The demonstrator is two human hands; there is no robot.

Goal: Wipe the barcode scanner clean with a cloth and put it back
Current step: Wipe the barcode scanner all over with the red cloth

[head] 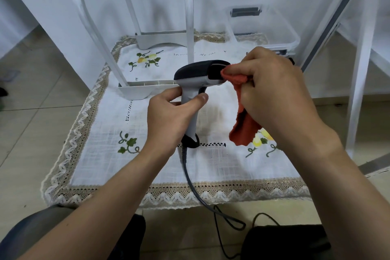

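A grey and black barcode scanner point(197, 73) is held upright above the embroidered white tablecloth point(109, 139). My left hand point(168, 116) grips its grey handle, thumb across the front. My right hand point(274, 88) pinches an orange cloth point(242, 126) and presses its bunched end against the scanner's dark front window. The rest of the cloth hangs down below that hand. The scanner's dark cable point(190, 177) runs from the handle base over the table's front edge to the floor.
A white stand frame point(135, 91) with tall curved bars sits just behind the scanner. A clear plastic bin point(280, 34) stands at the back right. White furniture legs rise on the right. Tiled floor surrounds the low table.
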